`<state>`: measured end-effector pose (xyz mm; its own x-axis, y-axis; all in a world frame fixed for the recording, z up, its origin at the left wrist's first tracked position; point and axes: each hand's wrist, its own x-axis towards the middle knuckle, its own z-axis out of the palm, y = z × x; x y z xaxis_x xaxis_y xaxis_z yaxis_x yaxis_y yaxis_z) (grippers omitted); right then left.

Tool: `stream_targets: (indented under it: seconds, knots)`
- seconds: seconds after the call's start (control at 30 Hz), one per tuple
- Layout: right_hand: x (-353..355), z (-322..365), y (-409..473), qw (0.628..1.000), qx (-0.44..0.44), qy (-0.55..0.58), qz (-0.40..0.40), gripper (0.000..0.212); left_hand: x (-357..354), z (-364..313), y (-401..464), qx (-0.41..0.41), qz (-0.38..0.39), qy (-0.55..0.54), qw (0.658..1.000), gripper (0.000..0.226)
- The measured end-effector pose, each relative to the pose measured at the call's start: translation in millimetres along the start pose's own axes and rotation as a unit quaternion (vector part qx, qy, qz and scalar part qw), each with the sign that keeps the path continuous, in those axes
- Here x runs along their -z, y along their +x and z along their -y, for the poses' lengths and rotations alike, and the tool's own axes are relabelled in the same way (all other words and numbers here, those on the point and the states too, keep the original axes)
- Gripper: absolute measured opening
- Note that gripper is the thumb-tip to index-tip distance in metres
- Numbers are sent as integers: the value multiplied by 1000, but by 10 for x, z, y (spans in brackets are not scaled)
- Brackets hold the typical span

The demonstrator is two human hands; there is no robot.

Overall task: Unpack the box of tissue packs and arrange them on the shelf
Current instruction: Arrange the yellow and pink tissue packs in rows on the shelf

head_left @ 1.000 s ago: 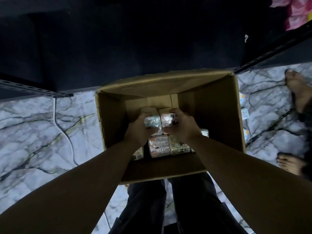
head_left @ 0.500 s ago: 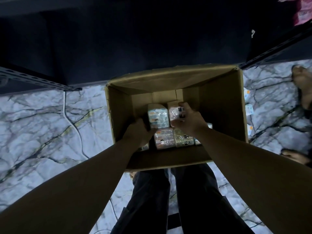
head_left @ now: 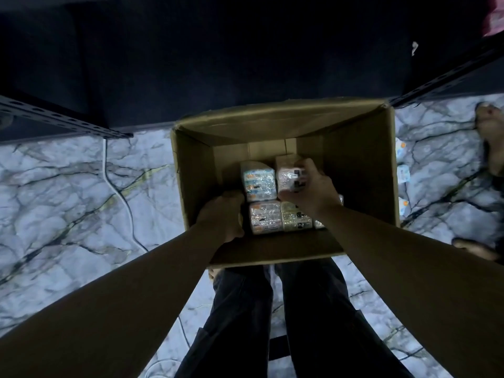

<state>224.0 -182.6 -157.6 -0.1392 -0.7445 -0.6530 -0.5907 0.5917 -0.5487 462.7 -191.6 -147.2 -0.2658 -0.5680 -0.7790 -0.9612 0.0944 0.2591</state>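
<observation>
My right hand (head_left: 308, 192) is down inside the cardboard box (head_left: 360, 170), fingers curled over the far side of a pinkish tissue pack (head_left: 289, 178) and thumb on its near edge, so I have it gripped. My left hand (head_left: 223, 216) is low against the box's left inner wall, its fingers bent down beside the packs and hidden from me, so I cannot tell whether it holds anything. Just left of the pack I grip, touching it, sits a pack with blue and orange print (head_left: 257, 184). Nearer to me are two more side by side, an orange-tinted pack (head_left: 265, 217) and a pale yellowish pack (head_left: 296, 218), with the corner of another showing past my right wrist. The box stands open on the marble-patterned floor (head_left: 68, 192), its far edge up against the dark shelf (head_left: 245, 55). A white cable (head_left: 120, 192) snakes over the floor to the left. My dark trousers (head_left: 240, 323) show below the box, and someone's bare feet (head_left: 488, 124) stand at the right edge.
</observation>
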Motion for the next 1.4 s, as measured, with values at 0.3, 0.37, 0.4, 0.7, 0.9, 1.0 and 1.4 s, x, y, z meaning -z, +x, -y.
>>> stream_targets:
  seconds: [0.3, 0.37, 0.4, 0.7, 0.9, 1.0, 1.4]
  knots:
    - [439, 459, -784, 998, 20, 55, 4, 69, 675, -114, -934, -12, -48, -51, 997, 83]
    - [593, 628, -1067, 997, 26, 66, 1, 71, 865, -127, -1233, -25, -52, -78, 995, 86]
    - [688, 728, -1221, 997, 27, 74, -2, 72, 968, -129, -1390, -34, -56, -97, 993, 87]
    - [1892, 2014, -2737, 993, 95, 76, -3, 70, 2173, -306, -3045, -122, -156, -188, 962, 77]
    - [2725, 2955, -3564, 980, 186, 69, -28, 64, 3147, -480, -4137, -188, -247, -197, 930, 67]
    - [3113, 3410, -3929, 967, 241, 63, -52, 64, 3665, -551, -4627, -208, -299, -190, 912, 65]
    - [4351, 4939, -5015, 897, 413, -1, -155, 59, 5221, -893, -6200, -292, -443, -165, 831, 62]
